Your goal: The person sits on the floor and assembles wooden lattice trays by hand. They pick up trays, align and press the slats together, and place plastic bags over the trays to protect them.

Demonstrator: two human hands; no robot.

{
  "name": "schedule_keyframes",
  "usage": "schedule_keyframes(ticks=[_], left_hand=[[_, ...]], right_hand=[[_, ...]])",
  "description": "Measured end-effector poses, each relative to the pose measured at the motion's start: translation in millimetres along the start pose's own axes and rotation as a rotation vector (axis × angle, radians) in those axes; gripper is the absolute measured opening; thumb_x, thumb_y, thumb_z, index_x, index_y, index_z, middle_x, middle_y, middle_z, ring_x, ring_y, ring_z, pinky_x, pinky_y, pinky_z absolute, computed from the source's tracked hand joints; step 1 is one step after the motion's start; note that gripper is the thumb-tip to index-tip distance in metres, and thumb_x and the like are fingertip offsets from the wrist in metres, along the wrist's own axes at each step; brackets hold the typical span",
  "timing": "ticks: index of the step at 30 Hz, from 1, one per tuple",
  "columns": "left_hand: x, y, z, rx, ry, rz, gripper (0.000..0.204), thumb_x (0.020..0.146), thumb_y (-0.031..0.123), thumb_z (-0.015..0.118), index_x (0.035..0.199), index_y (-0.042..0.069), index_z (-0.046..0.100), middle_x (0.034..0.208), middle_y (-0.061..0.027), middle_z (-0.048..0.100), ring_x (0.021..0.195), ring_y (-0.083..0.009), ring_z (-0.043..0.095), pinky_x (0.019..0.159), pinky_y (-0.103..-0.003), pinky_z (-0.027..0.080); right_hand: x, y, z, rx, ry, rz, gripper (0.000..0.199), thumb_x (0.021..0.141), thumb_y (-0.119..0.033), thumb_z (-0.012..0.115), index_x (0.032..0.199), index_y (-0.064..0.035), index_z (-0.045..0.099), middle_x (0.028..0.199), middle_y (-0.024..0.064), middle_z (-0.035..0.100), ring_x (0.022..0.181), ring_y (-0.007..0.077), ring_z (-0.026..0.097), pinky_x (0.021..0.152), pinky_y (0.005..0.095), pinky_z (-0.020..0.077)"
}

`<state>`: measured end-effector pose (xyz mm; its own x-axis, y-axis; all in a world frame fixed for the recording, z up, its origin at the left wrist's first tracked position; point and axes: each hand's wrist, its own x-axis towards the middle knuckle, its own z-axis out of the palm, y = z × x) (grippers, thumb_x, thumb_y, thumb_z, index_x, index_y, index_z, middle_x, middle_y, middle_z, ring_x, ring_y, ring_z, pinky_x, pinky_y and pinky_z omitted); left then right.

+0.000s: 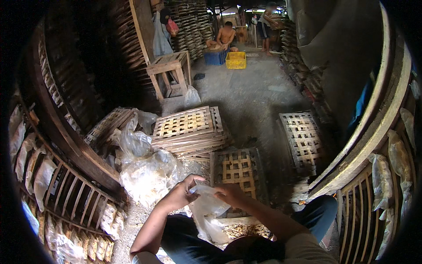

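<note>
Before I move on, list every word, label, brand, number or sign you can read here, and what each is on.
No text can be read anywhere in this view.
Clear plastic bag at the right hand: no print that I can make out.
Yellow crate, blue crate and hanging red bag: any marking is too small to read.
Filled packets at lower left: too blurred to tell.

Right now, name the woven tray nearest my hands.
The tray just beyond your right hand; the stacked trays lie farther off to its left, another tray to its right.
</note>
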<state>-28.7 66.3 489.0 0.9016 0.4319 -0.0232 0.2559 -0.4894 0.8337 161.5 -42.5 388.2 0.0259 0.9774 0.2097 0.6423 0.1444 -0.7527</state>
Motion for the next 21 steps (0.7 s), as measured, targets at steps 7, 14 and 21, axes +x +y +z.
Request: schedule_keyframes(ticks=[7, 14, 21], left_hand=[[-9.0, -4.7, 4.5, 0.322, 0.174, 0.055, 0.033, 0.069, 0.000, 0.072, 0.101, 0.004, 0.066, 0.094, -0.0111, 0.066, 0.083, -0.0210, 0.061, 0.075, -0.031, 0.049], [-0.6, 6.7, 17.3, 0.240, 0.093, 0.034, 0.019, 0.076, 0.002, 0.071, 0.094, 0.000, 0.065, 0.086, -0.0095, 0.068, 0.080, -0.0160, 0.063, 0.073, -0.030, 0.050], [14.4, -17.5, 21.1, -0.412, -0.072, -0.023, 0.041, 0.082, 0.005, 0.069, 0.119, -0.001, 0.052, 0.110, -0.0104, 0.062, 0.099, -0.0163, 0.058, 0.086, -0.028, 0.046]], right_hand=[[-47.8, 1.8, -51.4, -0.052, 0.022, 0.005, 0.022, 0.086, -0.019, 0.064, 0.102, -0.0031, 0.063, 0.089, 0.0139, 0.066, 0.081, 0.0234, 0.064, 0.071, 0.0335, 0.0487], [-83.1, -17.3, -105.4, 0.090, -0.053, 0.180, 0.024, 0.090, -0.021, 0.058, 0.104, -0.0030, 0.062, 0.096, 0.0144, 0.066, 0.089, 0.0228, 0.063, 0.079, 0.0350, 0.0481], [-93.6, 4.0, -127.8, 0.225, -0.072, 0.215, 0.024, 0.092, -0.023, 0.058, 0.103, -0.0023, 0.062, 0.092, 0.0102, 0.065, 0.084, 0.0145, 0.059, 0.077, 0.0318, 0.0473]])
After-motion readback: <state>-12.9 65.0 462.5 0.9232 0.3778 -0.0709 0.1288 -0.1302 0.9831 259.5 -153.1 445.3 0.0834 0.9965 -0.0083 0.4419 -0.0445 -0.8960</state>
